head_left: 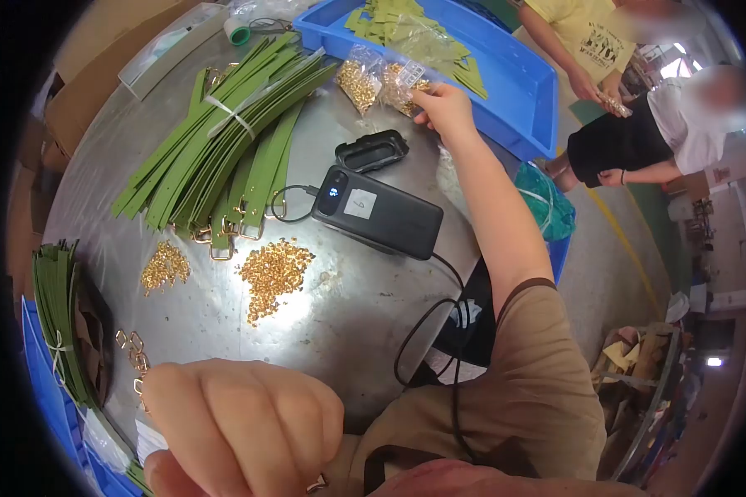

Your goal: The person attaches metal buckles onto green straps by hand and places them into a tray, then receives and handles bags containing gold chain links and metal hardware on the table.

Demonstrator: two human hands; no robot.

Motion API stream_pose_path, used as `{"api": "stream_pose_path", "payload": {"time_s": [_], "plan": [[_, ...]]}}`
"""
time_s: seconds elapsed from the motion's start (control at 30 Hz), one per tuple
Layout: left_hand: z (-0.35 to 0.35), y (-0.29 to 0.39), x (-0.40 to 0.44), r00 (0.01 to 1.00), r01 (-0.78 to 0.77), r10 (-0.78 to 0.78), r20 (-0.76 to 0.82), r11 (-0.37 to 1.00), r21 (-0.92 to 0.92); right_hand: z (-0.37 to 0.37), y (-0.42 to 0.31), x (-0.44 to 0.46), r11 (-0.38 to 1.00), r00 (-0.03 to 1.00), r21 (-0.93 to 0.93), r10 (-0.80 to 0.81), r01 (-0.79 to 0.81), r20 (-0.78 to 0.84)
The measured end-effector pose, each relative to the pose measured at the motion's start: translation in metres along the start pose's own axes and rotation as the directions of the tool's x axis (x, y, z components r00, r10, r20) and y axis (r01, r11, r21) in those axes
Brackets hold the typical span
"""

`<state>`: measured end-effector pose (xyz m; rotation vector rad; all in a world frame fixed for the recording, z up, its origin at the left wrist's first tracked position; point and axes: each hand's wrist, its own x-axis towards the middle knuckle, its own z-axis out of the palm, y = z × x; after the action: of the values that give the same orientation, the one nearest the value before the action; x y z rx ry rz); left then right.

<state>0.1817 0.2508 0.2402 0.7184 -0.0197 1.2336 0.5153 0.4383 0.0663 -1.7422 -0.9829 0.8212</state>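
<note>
My right hand (443,108) reaches to the back of the metal table, its thumb and fingers closed on the edge of a clear bag of gold pieces (399,89). A second bag of gold pieces (359,83) lies just left of it. Close to the camera, my left hand (244,422) is curled with its knuckles up; whatever its fingers hold is hidden. Beyond it lie a large pile of small gold pieces (275,273) and a smaller pile (165,267). Tied green straps (224,141) with gold buckles rest behind the piles.
A black power bank (381,211) with cables and a black case (371,151) sit mid-table. A blue tray (518,112) holds green pieces. More green straps (56,323) are at left. Two other people stand at upper right, one in a yellow shirt (584,41).
</note>
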Motion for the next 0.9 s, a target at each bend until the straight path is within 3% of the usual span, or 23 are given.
{"api": "stream_pose_path", "payload": {"time_s": [0.23, 0.3, 0.4, 0.5, 0.6, 0.67, 0.83, 0.9], "plan": [[-0.004, 0.002, -0.001, 0.996, 0.012, -0.016, 0.087, 0.999, 0.051, 0.001, 0.006, -0.002, 0.999, 1.0, 0.049, -0.011, 0.011, -0.002], [0.001, 0.001, -0.004, 1.0, -0.001, 0.0, 0.023, 1.0, 0.031, -0.001, 0.012, 0.0, 0.997, 1.0, 0.08, -0.015, 0.014, 0.014], [0.004, 0.002, -0.008, 0.999, -0.038, 0.038, -0.015, 0.999, 0.023, -0.006, 0.011, -0.001, 0.987, 0.994, 0.154, -0.052, 0.037, 0.097], [-0.001, 0.007, -0.006, 0.998, -0.017, 0.017, 0.058, 1.0, -0.01, -0.013, 0.008, -0.01, 0.974, 0.969, 0.22, -0.101, 0.05, 0.225], [-0.002, 0.008, -0.013, 0.998, -0.043, 0.047, 0.039, 0.994, -0.103, -0.019, 0.005, -0.024, 0.966, 0.981, 0.26, -0.043, -0.008, 0.189], [-0.002, 0.009, -0.014, 0.998, -0.04, 0.046, 0.047, 0.993, -0.111, -0.02, 0.004, -0.034, 0.968, 1.0, 0.25, -0.002, 0.008, -0.023], [-0.002, 0.011, -0.013, 0.995, -0.087, 0.092, 0.028, 0.986, -0.143, -0.056, 0.001, -0.056, 0.956, 0.98, 0.253, -0.108, 0.148, -0.165], [-0.009, 0.016, 0.004, 0.88, 0.078, -0.013, 0.474, 0.99, -0.116, -0.069, -0.003, -0.074, 0.948, 0.978, 0.277, -0.11, 0.157, -0.179]]}}
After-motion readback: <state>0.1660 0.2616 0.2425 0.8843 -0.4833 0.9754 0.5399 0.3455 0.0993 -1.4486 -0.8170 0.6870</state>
